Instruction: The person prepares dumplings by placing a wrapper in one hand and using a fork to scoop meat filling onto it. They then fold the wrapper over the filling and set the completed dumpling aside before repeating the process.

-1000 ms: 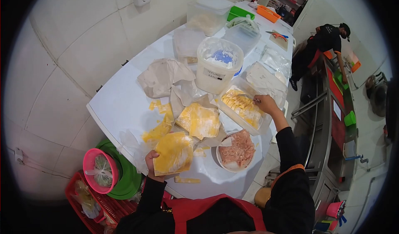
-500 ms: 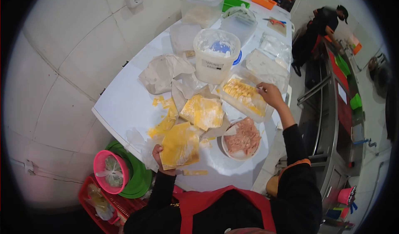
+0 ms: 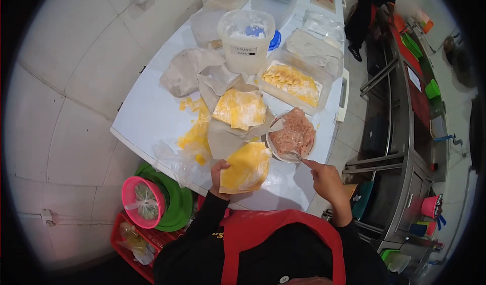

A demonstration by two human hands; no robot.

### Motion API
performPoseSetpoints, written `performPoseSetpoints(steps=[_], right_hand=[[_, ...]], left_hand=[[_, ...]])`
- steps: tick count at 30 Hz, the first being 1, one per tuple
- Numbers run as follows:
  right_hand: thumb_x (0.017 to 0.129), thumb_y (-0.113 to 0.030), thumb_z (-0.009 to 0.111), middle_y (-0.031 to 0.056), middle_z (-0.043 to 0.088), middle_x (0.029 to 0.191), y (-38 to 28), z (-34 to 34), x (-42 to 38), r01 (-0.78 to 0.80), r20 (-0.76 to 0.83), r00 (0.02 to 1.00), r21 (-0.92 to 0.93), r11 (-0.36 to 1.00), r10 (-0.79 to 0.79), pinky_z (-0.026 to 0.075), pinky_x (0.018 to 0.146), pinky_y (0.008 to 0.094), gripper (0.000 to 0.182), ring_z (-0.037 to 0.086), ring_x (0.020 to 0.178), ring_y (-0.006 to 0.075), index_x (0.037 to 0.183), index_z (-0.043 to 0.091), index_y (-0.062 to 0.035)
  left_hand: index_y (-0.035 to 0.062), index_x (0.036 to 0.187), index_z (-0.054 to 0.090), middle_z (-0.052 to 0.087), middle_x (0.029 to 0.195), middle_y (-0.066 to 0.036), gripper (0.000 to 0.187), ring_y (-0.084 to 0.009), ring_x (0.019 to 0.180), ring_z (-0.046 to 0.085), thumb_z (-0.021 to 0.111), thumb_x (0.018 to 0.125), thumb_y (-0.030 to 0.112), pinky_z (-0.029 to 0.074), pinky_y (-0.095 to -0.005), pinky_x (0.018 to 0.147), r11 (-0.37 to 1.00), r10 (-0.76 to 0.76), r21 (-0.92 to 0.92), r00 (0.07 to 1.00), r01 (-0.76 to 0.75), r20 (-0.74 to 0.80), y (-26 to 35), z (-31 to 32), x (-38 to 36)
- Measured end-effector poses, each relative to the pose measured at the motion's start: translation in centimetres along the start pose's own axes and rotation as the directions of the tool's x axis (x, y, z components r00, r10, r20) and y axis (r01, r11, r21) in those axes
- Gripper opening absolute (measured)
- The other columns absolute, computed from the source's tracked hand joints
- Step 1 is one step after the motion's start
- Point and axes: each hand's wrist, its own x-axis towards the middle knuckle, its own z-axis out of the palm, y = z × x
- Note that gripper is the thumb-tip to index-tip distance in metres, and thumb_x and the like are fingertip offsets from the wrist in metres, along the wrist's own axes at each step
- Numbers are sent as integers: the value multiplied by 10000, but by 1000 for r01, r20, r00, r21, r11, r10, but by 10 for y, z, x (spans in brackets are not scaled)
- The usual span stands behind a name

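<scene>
Yellow wrapper point(image 3: 246, 167) in left hand point(image 3: 217, 176).

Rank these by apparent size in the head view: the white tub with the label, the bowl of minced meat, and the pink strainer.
1. White tub, largest.
2. Bowl of minced meat and pink strainer look about alike; lens distortion near the edge leaves their order unsure.

Right hand moved from the tray to the bowl

The right hand point(image 3: 324, 179) left the tray of folded yellow pieces point(image 3: 292, 82) and came back to the bowl of minced meat point(image 3: 292, 134), holding a spoon point(image 3: 292, 156) at its near rim. The yellow wrapper point(image 3: 246, 167) in the left hand point(image 3: 218, 176) became curved.
</scene>
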Motion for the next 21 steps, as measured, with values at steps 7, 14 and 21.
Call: performPoseSetpoints(steps=[7, 14, 21], right_hand=[[663, 42, 519, 212, 639, 763, -17, 18, 6, 13, 41, 999, -218, 976, -4, 504, 674, 447, 451, 630, 737, 345, 1075, 637, -98], [698, 31, 521, 178, 645, 786, 9, -26, 21, 92, 175, 982, -143, 985, -67, 485, 690, 417, 414, 621, 753, 343, 1061, 660, -113], [685, 25, 507, 175, 644, 771, 4, -3, 22, 118, 138, 986, -197, 973, -92, 490, 696, 430, 422, 620, 756, 351, 1056, 662, -105]], left_hand=[[-70, 1276, 402, 526, 1216, -234, 599, -366, 1080, 548, 444, 746, 205, 412, -458, 975, 988, -25, 150, 998, 33, -54, -10, -14, 24], [-70, 1257, 417, 533, 1206, -234, 579, -363, 1057, 561, 442, 749, 206, 427, -457, 959, 991, 29, 136, 997, -19, -69, -14, -15, 31], [-82, 1241, 432, 539, 1199, -236, 580, -361, 1059, 560, 436, 750, 227, 419, -455, 964, 993, -1, 120, 999, 7, -51, -13, -14, 31]])
